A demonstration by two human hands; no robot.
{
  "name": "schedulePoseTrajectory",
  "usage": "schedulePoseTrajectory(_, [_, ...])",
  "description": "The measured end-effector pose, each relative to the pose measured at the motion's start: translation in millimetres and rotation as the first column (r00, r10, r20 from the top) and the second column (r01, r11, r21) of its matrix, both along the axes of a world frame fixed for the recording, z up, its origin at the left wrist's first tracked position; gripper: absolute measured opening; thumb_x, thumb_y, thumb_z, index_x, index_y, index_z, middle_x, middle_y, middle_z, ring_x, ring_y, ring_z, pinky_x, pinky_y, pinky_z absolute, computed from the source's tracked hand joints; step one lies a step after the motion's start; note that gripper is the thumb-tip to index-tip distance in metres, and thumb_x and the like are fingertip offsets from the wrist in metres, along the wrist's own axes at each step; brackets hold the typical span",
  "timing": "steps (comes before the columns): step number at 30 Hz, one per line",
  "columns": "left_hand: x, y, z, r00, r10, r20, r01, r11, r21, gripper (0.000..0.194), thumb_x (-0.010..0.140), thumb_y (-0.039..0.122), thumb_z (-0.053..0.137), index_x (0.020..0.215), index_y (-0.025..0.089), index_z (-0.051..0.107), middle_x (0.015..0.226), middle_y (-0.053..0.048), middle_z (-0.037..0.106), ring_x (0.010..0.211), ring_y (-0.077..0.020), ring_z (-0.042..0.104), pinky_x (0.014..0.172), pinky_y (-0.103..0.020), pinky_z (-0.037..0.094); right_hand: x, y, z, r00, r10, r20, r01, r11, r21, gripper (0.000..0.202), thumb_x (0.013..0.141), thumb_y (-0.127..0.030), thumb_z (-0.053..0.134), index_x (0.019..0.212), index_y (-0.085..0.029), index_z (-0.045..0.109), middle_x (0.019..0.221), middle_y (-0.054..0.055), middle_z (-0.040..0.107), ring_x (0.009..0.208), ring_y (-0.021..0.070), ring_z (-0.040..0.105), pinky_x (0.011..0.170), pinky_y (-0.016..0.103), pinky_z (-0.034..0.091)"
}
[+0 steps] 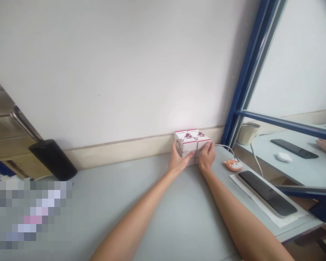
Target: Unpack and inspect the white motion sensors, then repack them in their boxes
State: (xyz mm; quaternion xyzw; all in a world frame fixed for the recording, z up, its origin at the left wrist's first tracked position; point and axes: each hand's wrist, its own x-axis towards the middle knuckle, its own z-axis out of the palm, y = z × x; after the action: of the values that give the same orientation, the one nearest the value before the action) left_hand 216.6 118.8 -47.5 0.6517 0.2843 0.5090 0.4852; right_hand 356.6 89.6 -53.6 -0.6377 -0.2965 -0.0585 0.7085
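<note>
A block of small white cardboard boxes with dark red edges and printed marks stands on the grey tabletop, close to the wall. The boxes are in two columns side by side, stacked in layers. My left hand grips the block from its left side, with the thumb on the near face. On the right side my right hand presses against it with curled fingers. The lower right part of the boxes is hidden behind that hand.
Right of my hands lie an orange animal-face case and a phone on white paper. A black cylinder with a metal handle stands left. A blue-framed partition rises at the right, with another table and phone beyond.
</note>
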Motion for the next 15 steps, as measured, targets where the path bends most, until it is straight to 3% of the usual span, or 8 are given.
schedulePoseTrajectory(2, [-3, 2, 13.6, 0.999, 0.014, -0.042, -0.01, 0.996, 0.093, 0.112, 0.075, 0.049, 0.092, 0.164, 0.027, 0.029, 0.17, -0.015, 0.038, 0.159, -0.0317, 0.034, 0.133, -0.047, 0.022, 2, -2, -0.1, 0.999, 0.028, 0.026, -0.028, 0.999, 0.024, 0.047, 0.103, -0.056, 0.03, 0.106, -0.021, 0.062, 0.104, 0.013, 0.073, 0.098, 0.0293, 0.066, 0.091, 0.041, 0.047])
schedulePoseTrajectory(6, [-15, 9, 36.8, 0.987, -0.024, -0.161, 0.045, 0.99, 0.131, 0.081, 0.074, 0.05, 0.091, 0.145, 0.025, 0.06, 0.146, -0.014, 0.066, 0.143, -0.0377, 0.055, 0.127, -0.056, 0.034, 3, -7, 5.4, 0.997, 0.039, 0.065, -0.044, 0.996, 0.072, 0.049, 0.102, -0.049, 0.033, 0.127, -0.018, 0.062, 0.125, 0.016, 0.07, 0.116, 0.0289, 0.064, 0.102, 0.043, 0.046])
schedulePoseTrajectory(11, [-64, -1, 44.7, 0.995, -0.047, -0.087, 0.053, 0.996, 0.075, 0.079, 0.074, 0.064, 0.087, 0.137, 0.022, 0.065, 0.145, -0.014, 0.068, 0.136, -0.0361, 0.063, 0.122, -0.051, 0.043, -5, -22, 24.5, 0.953, -0.175, 0.249, 0.146, 0.981, 0.13, 0.043, 0.09, -0.036, 0.052, 0.127, -0.016, 0.062, 0.13, 0.021, 0.061, 0.133, 0.0369, 0.053, 0.115, 0.058, 0.037])
schedulePoseTrajectory(12, [-80, -6, 44.5, 0.998, -0.035, -0.061, 0.038, 0.998, 0.05, 0.081, 0.078, 0.069, 0.081, 0.14, 0.021, 0.063, 0.148, -0.015, 0.066, 0.134, -0.0357, 0.065, 0.12, -0.051, 0.045, -11, -25, 29.3, 0.935, -0.156, 0.317, 0.116, 0.983, 0.141, 0.039, 0.089, -0.033, 0.054, 0.123, -0.018, 0.063, 0.127, 0.02, 0.061, 0.132, 0.0375, 0.054, 0.115, 0.06, 0.037])
schedulePoseTrajectory(14, [-116, -17, 43.8, 0.999, -0.028, -0.02, 0.027, 0.998, -0.052, 0.079, 0.092, 0.076, 0.06, 0.146, 0.018, 0.058, 0.146, -0.019, 0.067, 0.124, -0.0349, 0.071, 0.116, -0.054, 0.048, -32, -32, 38.0, 0.885, 0.029, 0.464, -0.09, 0.99, 0.109, 0.027, 0.089, -0.03, 0.056, 0.112, -0.023, 0.067, 0.121, 0.017, 0.063, 0.127, 0.036, 0.058, 0.114, 0.059, 0.04])
schedulePoseTrajectory(15, [-135, -23, 43.6, 0.994, -0.095, 0.055, 0.105, 0.971, -0.215, 0.078, 0.095, 0.077, 0.053, 0.145, 0.018, 0.06, 0.142, -0.019, 0.07, 0.122, -0.0346, 0.073, 0.118, -0.054, 0.046, -46, -35, 41.2, 0.835, 0.165, 0.525, -0.227, 0.972, 0.056, 0.021, 0.09, -0.029, 0.056, 0.106, -0.025, 0.069, 0.116, 0.015, 0.065, 0.123, 0.0347, 0.06, 0.113, 0.058, 0.042])
